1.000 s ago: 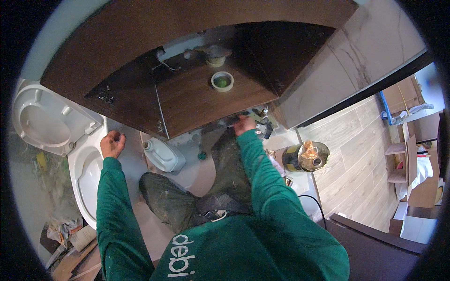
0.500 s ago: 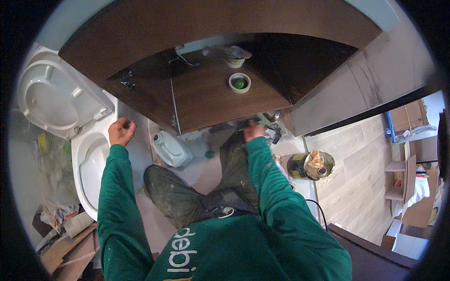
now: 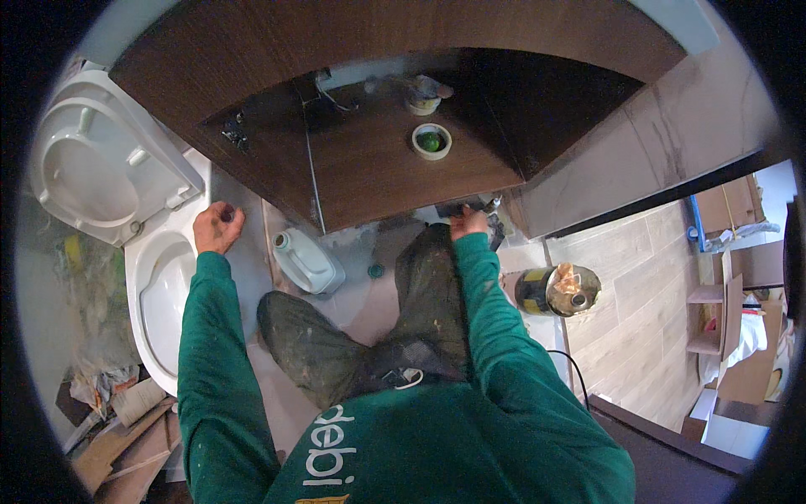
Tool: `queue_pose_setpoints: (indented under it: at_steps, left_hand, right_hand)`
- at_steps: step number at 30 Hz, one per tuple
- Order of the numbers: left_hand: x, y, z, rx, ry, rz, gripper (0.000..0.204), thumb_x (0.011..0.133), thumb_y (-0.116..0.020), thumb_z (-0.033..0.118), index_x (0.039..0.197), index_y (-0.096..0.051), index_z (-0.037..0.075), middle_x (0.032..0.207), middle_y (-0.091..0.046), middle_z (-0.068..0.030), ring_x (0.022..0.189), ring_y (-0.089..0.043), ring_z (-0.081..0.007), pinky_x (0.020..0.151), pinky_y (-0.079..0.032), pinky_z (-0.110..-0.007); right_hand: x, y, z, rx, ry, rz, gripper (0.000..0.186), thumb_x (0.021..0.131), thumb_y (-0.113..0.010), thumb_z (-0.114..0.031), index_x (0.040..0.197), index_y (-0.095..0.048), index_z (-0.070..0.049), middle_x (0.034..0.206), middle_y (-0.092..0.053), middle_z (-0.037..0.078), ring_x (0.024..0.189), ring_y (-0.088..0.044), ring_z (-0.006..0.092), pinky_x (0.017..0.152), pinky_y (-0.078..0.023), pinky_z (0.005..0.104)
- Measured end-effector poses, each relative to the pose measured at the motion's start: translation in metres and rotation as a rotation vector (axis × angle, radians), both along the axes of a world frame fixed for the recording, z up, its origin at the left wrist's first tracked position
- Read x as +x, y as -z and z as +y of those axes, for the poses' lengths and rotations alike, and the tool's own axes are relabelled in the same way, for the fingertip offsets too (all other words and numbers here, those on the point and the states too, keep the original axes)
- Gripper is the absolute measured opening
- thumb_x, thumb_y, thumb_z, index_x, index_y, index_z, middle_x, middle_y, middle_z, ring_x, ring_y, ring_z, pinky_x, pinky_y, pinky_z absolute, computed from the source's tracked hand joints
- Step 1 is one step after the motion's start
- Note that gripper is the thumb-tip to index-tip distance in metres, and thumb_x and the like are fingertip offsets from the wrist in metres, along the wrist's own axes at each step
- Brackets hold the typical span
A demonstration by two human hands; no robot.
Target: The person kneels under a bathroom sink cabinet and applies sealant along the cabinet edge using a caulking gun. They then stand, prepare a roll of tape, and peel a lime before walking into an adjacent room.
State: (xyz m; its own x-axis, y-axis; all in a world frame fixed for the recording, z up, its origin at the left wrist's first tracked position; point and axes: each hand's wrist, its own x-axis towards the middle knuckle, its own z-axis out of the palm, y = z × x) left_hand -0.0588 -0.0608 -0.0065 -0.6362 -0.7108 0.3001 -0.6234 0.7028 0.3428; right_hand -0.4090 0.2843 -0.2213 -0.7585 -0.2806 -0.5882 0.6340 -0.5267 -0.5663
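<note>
My left hand [image 3: 219,228] is by the toilet bowl's rim with its fingers curled closed. A dark spot shows inside the curl, but I cannot make out what it is. My right hand [image 3: 468,223] is just below the front edge of the brown cabinet [image 3: 378,196], fingers pressed together around or against something dark. A small metal fitting [image 3: 494,202] is close beside it. Between my arms, a pale plastic jug [image 3: 307,260] without a cap leans on its side. A round green cap [image 3: 375,270] lies to its right, near my knees.
The white toilet [image 3: 158,294] has its lid raised at left. A tape roll [image 3: 431,154] with something green inside and a small tub [image 3: 422,107] are in the cabinet. At right stands a stained metal can [image 3: 531,291]. Wood scraps [image 3: 117,441] lie lower left.
My right hand has shifted slightly right and up, along the cabinet's lower edge. My left hand stays almost where it was, still curled. The view has moved a little.
</note>
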Motion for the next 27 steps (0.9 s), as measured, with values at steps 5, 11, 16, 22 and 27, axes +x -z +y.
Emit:
queue_pose_setpoints:
  at_steps: [5, 11, 16, 22, 27]
  left_hand:
    - [0.006, 0.007, -0.007, 0.04, 0.077, 0.095, 0.033, 0.073, -0.068, 0.035, 0.077, -0.066, 0.002, 0.072, -0.066, -0.0157, 0.069, -0.065, -0.0321, 0.066, -0.051, -0.04]
    - [0.002, 0.01, -0.007, -0.064, 0.069, -0.101, 0.03, 0.074, -0.069, 0.033, 0.077, -0.067, 0.003, 0.07, -0.066, -0.0152, 0.068, -0.065, -0.0306, 0.064, -0.05, -0.038]
    - [0.002, 0.008, -0.001, -0.093, 0.088, -0.098, 0.028, 0.075, -0.069, 0.031, 0.073, -0.065, 0.003, 0.068, -0.066, -0.0143, 0.066, -0.066, -0.0303, 0.064, -0.051, -0.038]
    - [0.001, 0.007, 0.002, -0.159, 0.09, -0.129, 0.026, 0.075, -0.069, 0.03, 0.073, -0.066, 0.004, 0.066, -0.066, -0.0131, 0.063, -0.065, -0.0303, 0.063, -0.051, -0.038]
    - [0.008, 0.004, 0.006, -0.042, 0.06, -0.131, 0.025, 0.074, -0.07, 0.028, 0.074, -0.065, 0.004, 0.068, -0.066, -0.0116, 0.065, -0.066, -0.0278, 0.065, -0.051, -0.036]
  right_hand:
    - [0.126, 0.016, -0.07, 0.29, -0.525, -0.043, 0.009, 0.08, -0.061, -0.007, 0.086, -0.058, 0.0, 0.084, -0.057, 0.012, 0.07, -0.052, 0.0252, 0.063, -0.042, 0.0442]
    - [0.133, 0.017, -0.045, 0.295, -0.267, -0.009, 0.015, 0.074, -0.062, -0.013, 0.072, -0.053, -0.001, 0.074, -0.049, 0.01, 0.059, -0.044, 0.022, 0.054, -0.035, 0.0413]
    - [0.093, -0.029, -0.041, 0.156, -0.019, -0.019, 0.018, 0.071, -0.059, -0.016, 0.064, -0.044, -0.008, 0.064, -0.034, 0.003, 0.053, -0.033, 0.0194, 0.051, -0.026, 0.0358]
    - [0.08, -0.04, -0.042, -0.014, -0.006, -0.147, 0.021, 0.073, -0.056, -0.008, 0.063, -0.039, -0.012, 0.058, -0.031, 0.0, 0.047, -0.031, 0.0161, 0.046, -0.023, 0.0331]
    - [0.089, -0.055, -0.035, 0.037, -0.089, -0.223, 0.015, 0.073, -0.057, -0.01, 0.063, -0.045, -0.012, 0.055, -0.033, 0.0, 0.046, -0.033, 0.0158, 0.045, -0.024, 0.0321]
